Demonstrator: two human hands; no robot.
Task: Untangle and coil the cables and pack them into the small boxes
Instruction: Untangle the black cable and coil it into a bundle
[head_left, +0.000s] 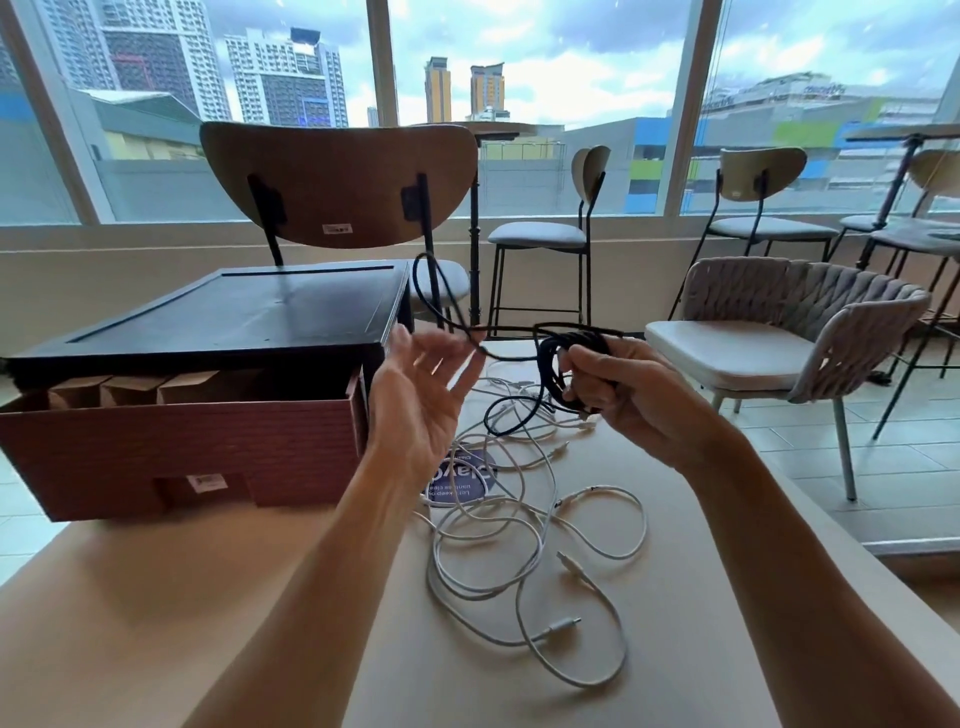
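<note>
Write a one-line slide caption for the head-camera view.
The right hand grips a coiled black cable, open left hand beside its loose loop; white cables lie tangled on the table.

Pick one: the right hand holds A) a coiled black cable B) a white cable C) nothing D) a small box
A: the right hand grips the coiled black cable, while the white cables lie loose on the table.
</note>
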